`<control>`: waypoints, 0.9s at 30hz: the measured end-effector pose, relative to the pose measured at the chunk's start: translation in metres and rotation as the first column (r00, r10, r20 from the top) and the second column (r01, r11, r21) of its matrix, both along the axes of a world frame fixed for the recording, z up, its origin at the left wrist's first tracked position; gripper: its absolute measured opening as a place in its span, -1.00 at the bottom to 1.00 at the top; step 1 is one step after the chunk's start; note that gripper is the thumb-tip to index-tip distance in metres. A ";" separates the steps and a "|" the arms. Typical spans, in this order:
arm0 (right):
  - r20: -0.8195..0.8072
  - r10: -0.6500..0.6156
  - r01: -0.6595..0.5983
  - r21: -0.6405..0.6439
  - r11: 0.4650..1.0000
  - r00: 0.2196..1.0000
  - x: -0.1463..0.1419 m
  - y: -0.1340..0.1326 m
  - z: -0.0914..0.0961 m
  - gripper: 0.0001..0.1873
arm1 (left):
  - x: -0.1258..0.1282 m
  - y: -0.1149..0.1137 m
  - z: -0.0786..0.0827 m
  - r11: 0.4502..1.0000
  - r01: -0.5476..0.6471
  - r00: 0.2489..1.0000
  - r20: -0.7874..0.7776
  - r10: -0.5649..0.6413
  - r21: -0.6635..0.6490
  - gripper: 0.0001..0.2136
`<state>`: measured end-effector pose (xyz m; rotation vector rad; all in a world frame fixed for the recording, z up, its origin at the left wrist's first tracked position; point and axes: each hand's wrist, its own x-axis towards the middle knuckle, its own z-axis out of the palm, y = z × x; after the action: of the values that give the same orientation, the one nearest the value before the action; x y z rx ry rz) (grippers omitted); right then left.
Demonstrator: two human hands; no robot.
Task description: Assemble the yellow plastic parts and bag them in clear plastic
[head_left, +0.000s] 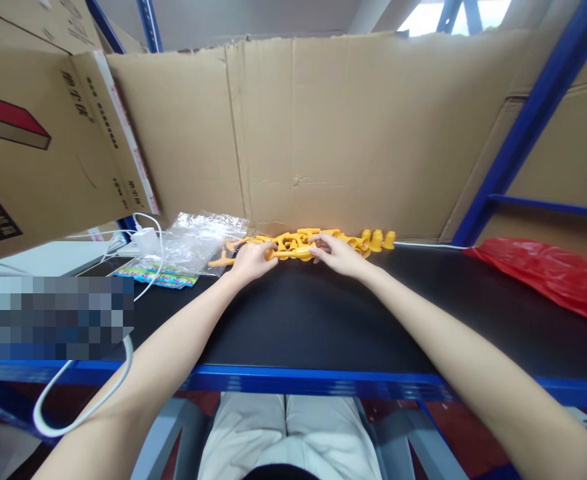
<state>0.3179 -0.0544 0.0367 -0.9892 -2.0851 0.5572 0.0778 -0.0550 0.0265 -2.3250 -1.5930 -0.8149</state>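
Observation:
Both hands are at the back of the black tabletop, among a row of yellow plastic parts [288, 239]. A yellow plastic piece [296, 253], with a narrow stem and a wider rounded end, lies between them. My left hand [253, 260] is closed around its stem end. At the wider end, the bent fingers of my right hand [338, 254] grip the piece. Just right of that hand stand several yellow bell-shaped cups [376, 240]. Branching yellow parts [221, 260] lie left of my left hand, partly under clear plastic. What exactly the held piece is cannot be made out.
A crumpled clear plastic bag [193, 237] and colourful packets [158, 275] lie at left, near a white charger [146, 241] with cables. A red plastic bag [548, 273] is at right. A cardboard wall [348, 133] closes the back; a blue post [528, 127] slants at right.

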 end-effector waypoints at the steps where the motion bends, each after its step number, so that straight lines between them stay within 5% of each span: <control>1: -0.047 0.013 -0.015 -0.040 0.999 0.999 -0.001 0.003 -0.002 -0.76 | 0.001 0.000 0.000 1.000 -0.007 1.000 0.021 0.007 -0.008 -0.69; 11: -0.221 0.140 -0.164 -0.091 0.982 0.965 0.002 0.004 0.002 -0.56 | 0.003 -0.008 0.011 0.999 -0.048 0.999 0.017 0.048 -0.015 -0.68; 17: -0.224 0.003 -0.062 -0.258 0.964 0.975 -0.002 -0.004 0.007 -0.67 | 0.008 -0.014 0.012 0.999 -0.041 0.999 -0.029 0.042 0.024 -0.68; 22: -0.221 -0.053 -0.034 -0.371 0.928 0.974 -0.006 -0.009 0.008 -0.50 | 0.008 -0.014 0.011 0.998 -0.046 0.999 -0.016 0.046 0.036 -0.69; 27: -0.194 0.039 -0.111 -0.374 0.921 0.980 0.002 -0.008 0.009 -0.55 | 0.008 -0.012 0.010 0.998 -0.069 0.998 -0.010 0.069 0.006 -0.69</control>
<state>0.3195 -0.0621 0.0457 -1.0301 -1.8918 1.0883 0.0855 -0.0668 0.0364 -2.2534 -1.6549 -0.7899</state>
